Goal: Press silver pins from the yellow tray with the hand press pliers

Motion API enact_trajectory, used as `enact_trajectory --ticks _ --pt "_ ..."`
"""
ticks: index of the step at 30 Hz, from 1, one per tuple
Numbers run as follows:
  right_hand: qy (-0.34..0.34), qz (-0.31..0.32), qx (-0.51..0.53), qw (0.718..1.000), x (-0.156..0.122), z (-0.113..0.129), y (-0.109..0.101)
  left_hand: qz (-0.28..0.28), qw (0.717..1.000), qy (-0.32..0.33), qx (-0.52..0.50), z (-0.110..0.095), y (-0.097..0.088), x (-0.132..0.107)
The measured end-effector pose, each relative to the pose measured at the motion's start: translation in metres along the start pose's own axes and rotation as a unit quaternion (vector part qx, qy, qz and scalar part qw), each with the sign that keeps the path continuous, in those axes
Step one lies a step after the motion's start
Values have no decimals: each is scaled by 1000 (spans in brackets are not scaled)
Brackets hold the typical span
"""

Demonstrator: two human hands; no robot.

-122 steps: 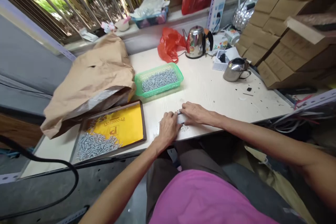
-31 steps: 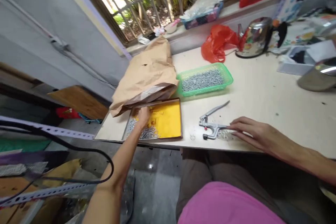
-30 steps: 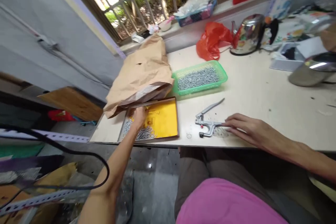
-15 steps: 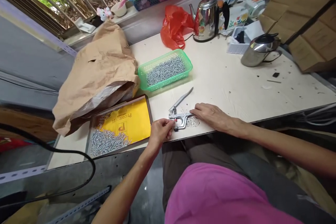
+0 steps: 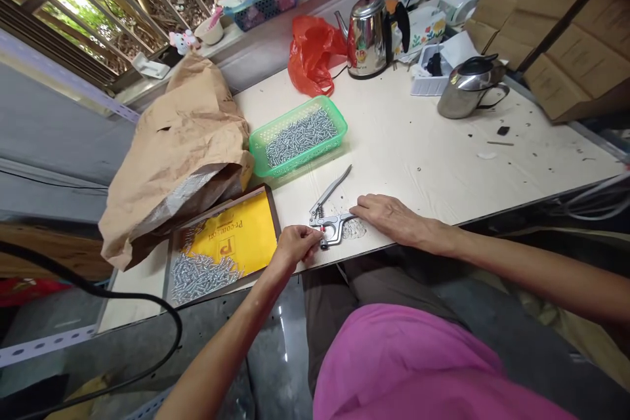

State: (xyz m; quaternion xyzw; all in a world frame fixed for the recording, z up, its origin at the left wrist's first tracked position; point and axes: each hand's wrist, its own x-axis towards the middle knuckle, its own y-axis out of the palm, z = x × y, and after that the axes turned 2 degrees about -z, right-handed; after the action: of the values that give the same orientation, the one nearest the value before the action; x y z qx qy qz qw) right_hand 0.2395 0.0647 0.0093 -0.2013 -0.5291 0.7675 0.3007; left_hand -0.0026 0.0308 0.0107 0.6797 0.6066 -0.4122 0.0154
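Metal snap pliers lie on the pale table near its front edge, one handle raised. My left hand is pinched at the pliers' jaw, its fingers closed on something too small to make out. Flat beside the lower handle rests my right hand, fingers stretched over a small heap of tiny clear pieces. To the left, a yellow-lined tray holds a pile of small metal parts. A green basket full of the same metal parts stands behind the pliers.
A crumpled brown paper sack lies at the table's left. At the back stand a red plastic bag, a steel kettle and a steel jug. Cardboard boxes are stacked at the right. A black cable loops below.
My left hand came back from the yellow tray's metal parts to the pliers' jaw, now pinched. My right hand stayed by the pliers' handle. The view swung back right.
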Motion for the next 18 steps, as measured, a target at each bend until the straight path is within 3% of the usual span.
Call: enact_trajectory --ticks 5,12,18 --pt "-7 10 -8 1000 -1 0 -3 77 997 -21 21 -5 -2 -1" --pt "-9 5 -2 1000 -1 -4 0 82 992 -79 -57 3 2 -5" --pt "-78 -13 -31 996 23 -30 -10 102 992 -69 -28 -1 5 -11"
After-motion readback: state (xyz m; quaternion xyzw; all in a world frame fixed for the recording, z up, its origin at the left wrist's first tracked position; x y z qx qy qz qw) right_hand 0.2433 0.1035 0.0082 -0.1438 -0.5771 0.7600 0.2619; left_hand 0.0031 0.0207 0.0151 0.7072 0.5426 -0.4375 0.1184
